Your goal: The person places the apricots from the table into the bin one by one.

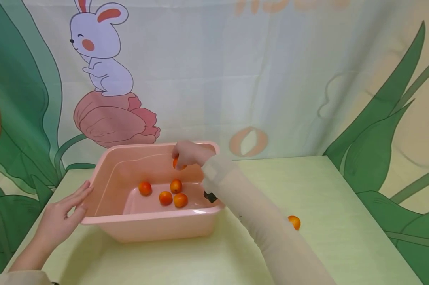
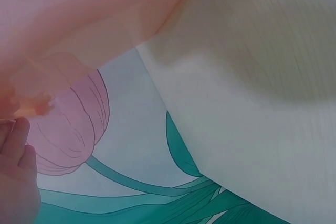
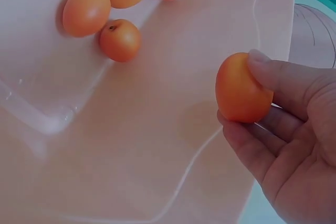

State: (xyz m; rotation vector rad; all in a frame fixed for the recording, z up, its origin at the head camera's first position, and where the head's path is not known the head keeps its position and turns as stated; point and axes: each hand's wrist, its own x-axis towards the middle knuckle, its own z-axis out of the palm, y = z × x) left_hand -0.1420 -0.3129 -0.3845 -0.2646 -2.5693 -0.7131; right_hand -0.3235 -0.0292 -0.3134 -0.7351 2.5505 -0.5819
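A pink plastic basin stands on the table with several small orange-red fruits on its floor. My left hand touches the basin's left rim from outside, its fingers fairly straight. In the left wrist view only part of that hand shows, by the basin's blurred wall. Inside the basin, near the back wall, my right hand holds one more orange-red fruit above the floor. The right wrist view shows the right hand's thumb on one side of this fruit and fingers on the other.
Another orange fruit lies on the pale table to the right, partly behind my right sleeve. Behind the table hangs a printed curtain with a rabbit and plants; the basin's back is close to it.
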